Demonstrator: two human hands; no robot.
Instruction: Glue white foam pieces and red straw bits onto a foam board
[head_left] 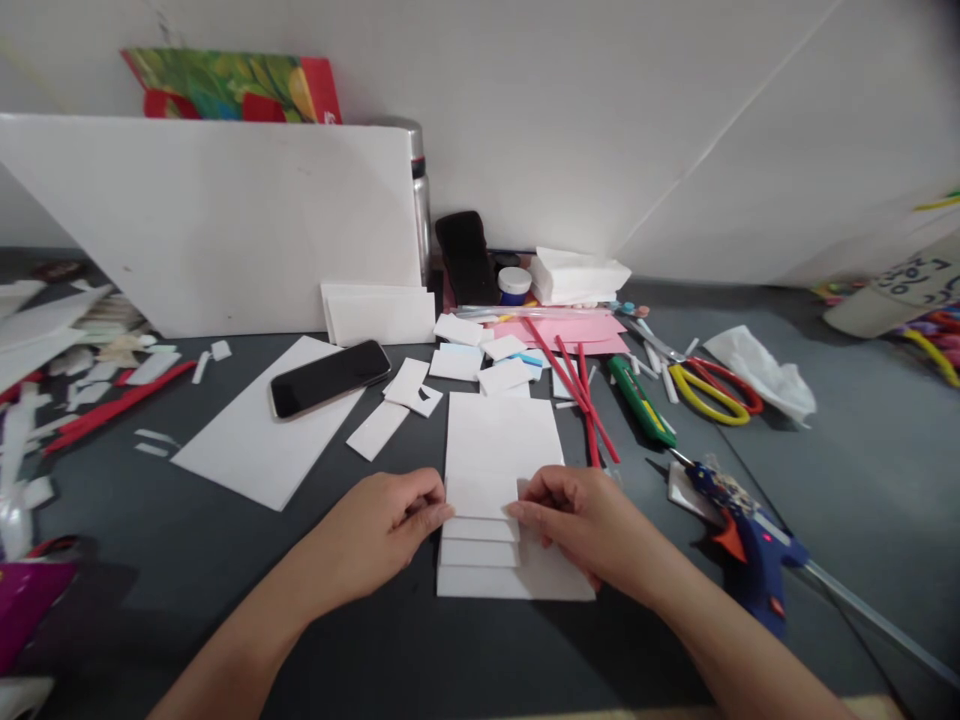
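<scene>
A white foam board sheet [544, 575] lies flat on the dark table in front of me. On its left part, narrower white board pieces [481, 552] overlap like steps. My left hand [405, 515] pinches the left edge of the uppermost white board piece [480, 490] between thumb and fingers. My right hand [566, 510] grips the same piece at its right edge, thumb on top near the front corner. The undersides of the fingers are partly hidden.
Right of the boards lie red sticks [581, 395], a green utility knife [641, 400], scissors [709, 390] and a blue glue gun [750, 550]. Small white cut pieces [504, 376] lie behind. A phone [330, 378] rests on a white sheet [262, 455] at left.
</scene>
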